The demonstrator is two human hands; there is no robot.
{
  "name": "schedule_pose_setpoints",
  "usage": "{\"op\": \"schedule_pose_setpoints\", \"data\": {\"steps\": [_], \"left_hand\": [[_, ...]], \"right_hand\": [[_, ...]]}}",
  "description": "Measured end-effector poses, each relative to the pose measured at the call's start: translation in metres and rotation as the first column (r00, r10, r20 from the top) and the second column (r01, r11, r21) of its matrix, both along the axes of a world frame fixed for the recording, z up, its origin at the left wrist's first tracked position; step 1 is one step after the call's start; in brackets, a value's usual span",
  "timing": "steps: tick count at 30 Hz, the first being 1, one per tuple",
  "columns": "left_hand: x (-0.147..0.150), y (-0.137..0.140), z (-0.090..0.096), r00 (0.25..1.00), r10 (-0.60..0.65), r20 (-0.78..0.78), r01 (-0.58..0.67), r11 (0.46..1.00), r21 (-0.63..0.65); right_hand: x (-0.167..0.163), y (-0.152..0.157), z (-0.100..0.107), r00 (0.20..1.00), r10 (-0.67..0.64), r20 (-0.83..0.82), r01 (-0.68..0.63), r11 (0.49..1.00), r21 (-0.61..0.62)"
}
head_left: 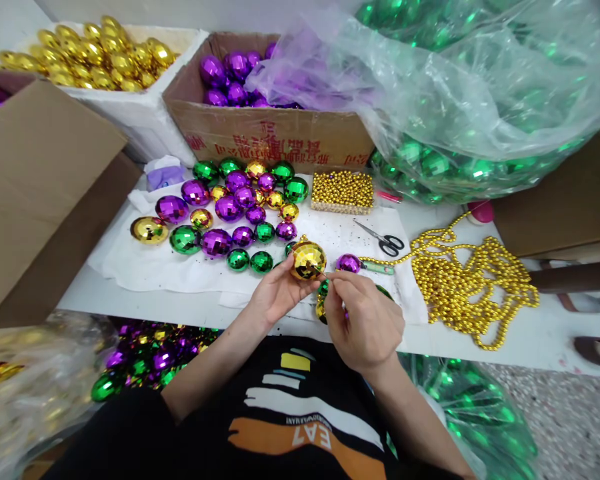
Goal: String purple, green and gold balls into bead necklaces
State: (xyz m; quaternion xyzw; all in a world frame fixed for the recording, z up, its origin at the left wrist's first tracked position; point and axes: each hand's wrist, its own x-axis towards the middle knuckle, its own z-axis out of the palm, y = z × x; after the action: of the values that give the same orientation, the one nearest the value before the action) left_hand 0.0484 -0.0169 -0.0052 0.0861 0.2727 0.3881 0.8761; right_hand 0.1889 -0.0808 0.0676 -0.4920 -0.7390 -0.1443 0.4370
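My left hand (280, 292) grips a shiny gold faceted ball ornament (309, 261) above the front of the white cloth. Close beside it, my right hand (363, 313) is closed in a pinch on a thin, wire-like piece (323, 272) that reaches to the ball's face; its exact kind is too small to tell. Partly hidden behind my right hand are green and gold balls (321, 303). A purple ball (349, 263) on a gold bead string lies just beyond that hand. Rows of purple, green and gold balls (229, 208) rest to the left.
Black-handled scissors (390, 245) and a tub of gold beads (343, 192) lie behind my hands. To the right is a heap of gold bead strings (470, 287). Along the back stand a foam box (145, 127), a cardboard box (275, 133) and a plastic bag of green balls (480, 120).
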Motion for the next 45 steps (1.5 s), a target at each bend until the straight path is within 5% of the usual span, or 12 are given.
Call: {"op": "schedule_pose_setpoints", "data": {"steps": [21,36,45], "left_hand": [[-0.003,-0.001,0.007,1.000,0.011,0.024,-0.010,0.999,-0.040],[-0.016,0.001,0.011,0.998,0.056,0.007,-0.056,0.997,-0.047],[-0.016,0.002,0.009,0.999,0.045,-0.007,-0.046,0.998,-0.037]], "right_hand": [[-0.006,-0.011,0.012,0.994,-0.107,0.018,0.108,0.990,-0.092],[-0.010,-0.006,0.010,0.993,-0.026,-0.117,0.018,0.997,-0.075],[-0.012,-0.006,0.008,0.998,-0.050,-0.037,0.048,0.997,-0.053]]}}
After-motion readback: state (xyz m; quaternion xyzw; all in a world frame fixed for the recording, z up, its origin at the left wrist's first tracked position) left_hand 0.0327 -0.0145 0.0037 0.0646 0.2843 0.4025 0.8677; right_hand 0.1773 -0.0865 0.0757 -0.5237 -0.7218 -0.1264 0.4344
